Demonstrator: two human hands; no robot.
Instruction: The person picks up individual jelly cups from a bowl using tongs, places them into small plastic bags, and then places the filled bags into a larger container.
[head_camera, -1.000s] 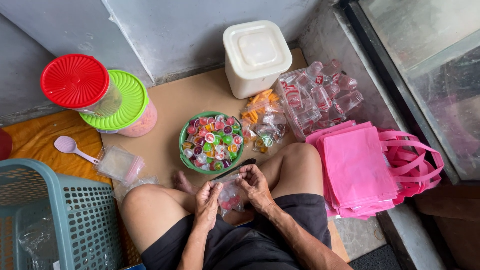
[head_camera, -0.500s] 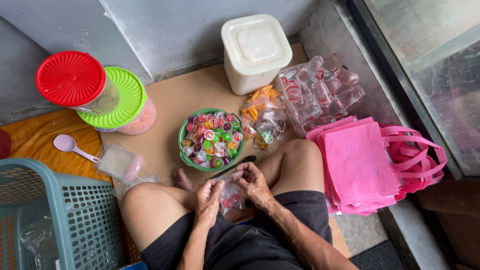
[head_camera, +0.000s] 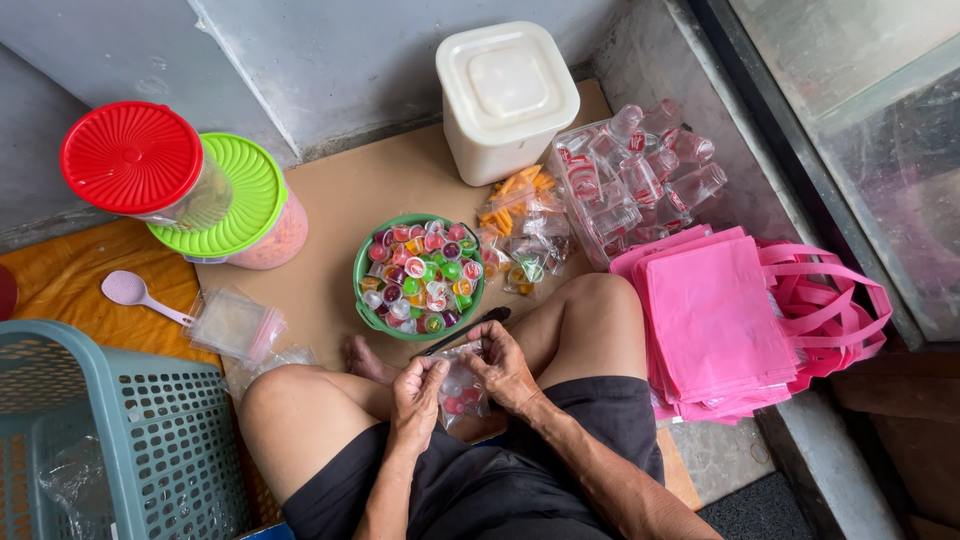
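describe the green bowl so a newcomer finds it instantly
Start at the white square lidded tub against the grey wall, then come down the brown mat toward the seated person's knees. The green bowl sits there, round and heaped with small multicoloured jelly cups, unlike the lidded jars to its left.

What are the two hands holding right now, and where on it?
Both the left hand and the right hand hold a small clear bag of jelly cups, gripped at its top edge.

It looked like a home floor corner: cardboard sheet (head_camera: 330, 200) against bare concrete wall (head_camera: 330, 60), candy bowl (head_camera: 421, 280) on it.
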